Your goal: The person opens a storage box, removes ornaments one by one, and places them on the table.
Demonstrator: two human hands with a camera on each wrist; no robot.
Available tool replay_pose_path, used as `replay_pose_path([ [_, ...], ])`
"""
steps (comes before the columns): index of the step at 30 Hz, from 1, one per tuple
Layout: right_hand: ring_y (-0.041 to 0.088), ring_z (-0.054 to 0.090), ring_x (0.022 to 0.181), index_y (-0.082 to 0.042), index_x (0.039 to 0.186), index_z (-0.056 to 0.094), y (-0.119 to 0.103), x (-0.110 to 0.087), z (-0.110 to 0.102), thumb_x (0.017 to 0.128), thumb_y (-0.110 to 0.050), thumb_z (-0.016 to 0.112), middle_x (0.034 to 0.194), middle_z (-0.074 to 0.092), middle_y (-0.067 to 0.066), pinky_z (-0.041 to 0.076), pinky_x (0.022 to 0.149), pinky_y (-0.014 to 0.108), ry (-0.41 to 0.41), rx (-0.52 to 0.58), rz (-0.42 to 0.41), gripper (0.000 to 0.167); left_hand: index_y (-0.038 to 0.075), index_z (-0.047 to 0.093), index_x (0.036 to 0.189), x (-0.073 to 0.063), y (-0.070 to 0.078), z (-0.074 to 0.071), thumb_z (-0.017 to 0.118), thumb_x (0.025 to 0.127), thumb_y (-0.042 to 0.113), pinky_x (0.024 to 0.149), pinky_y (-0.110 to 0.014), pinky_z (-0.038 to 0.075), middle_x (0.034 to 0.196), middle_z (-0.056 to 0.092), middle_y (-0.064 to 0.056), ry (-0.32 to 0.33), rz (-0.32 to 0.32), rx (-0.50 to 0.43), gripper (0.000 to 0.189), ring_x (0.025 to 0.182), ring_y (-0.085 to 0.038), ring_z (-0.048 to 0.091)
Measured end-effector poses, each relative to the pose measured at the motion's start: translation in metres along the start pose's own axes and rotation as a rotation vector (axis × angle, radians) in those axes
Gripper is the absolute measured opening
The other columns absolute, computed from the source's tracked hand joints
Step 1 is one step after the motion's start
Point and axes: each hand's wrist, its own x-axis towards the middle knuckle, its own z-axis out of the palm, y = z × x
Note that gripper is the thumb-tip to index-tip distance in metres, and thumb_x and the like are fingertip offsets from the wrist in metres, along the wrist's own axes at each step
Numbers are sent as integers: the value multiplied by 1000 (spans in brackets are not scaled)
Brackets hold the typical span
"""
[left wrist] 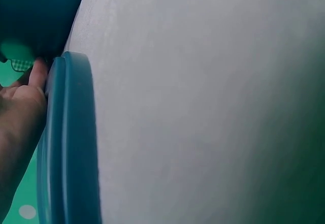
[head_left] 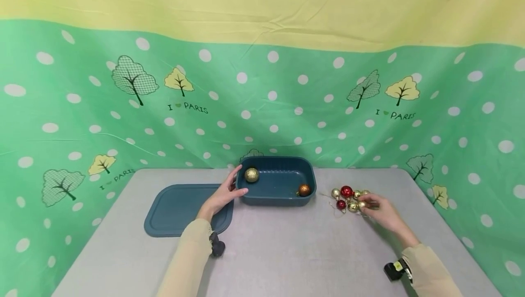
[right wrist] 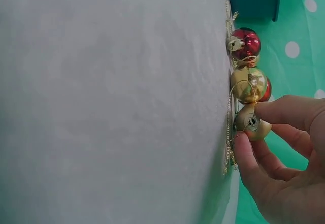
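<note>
A deep blue box [head_left: 275, 200] stands at the back of the table with a glittery gold Christmas ball [head_left: 251, 175] and an orange-brown one [head_left: 304, 190] inside. My left hand [head_left: 223, 197] touches the box's left end, its thumb and fingers spread at the near left corner. To the right of the box lies a cluster of small baubles, with red balls [head_left: 346, 191] among gold ones [head_left: 353, 206]. My right hand [head_left: 383, 212] is at the cluster's right side. In the right wrist view its thumb and finger pinch a matte gold ball [right wrist: 245, 116] beside a shiny gold ball [right wrist: 249, 84].
A flat blue lid [head_left: 180, 210] lies left of the box, partly under my left forearm. Thin gold hanging strings [right wrist: 229, 132] trail from the baubles on the grey table [head_left: 295, 251]. A green polka-dot cloth [head_left: 287, 105] hangs behind and at both sides.
</note>
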Motion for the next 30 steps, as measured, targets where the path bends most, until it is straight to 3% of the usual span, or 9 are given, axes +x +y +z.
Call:
replay_pose_path([
  [10,36,60,91,8,109,63,3,1,3,82,5,69,101,64,22,51,69,26,-5,-22,23,28,17,9,157,-1,3,1,65,94,16,114,-51,11,159,-4,-18,-1,-2,3,85,144,-39,1],
  [22,34,60,92,10,112,61,6,3,1,81,5,70,104,63,24,51,69,25,-1,-5,56,32,17,9,157,-1,4,0,64,94,14,114,-51,11,159,-4,-18,3,-9,-15,84,144,-39,0],
  [30,41,60,95,9,108,64,4,3,1,82,4,69,104,63,25,53,73,35,-7,-26,59,26,16,10,157,0,1,1,65,94,14,114,-51,10,159,-6,-17,9,-17,-20,84,144,-39,-2],
])
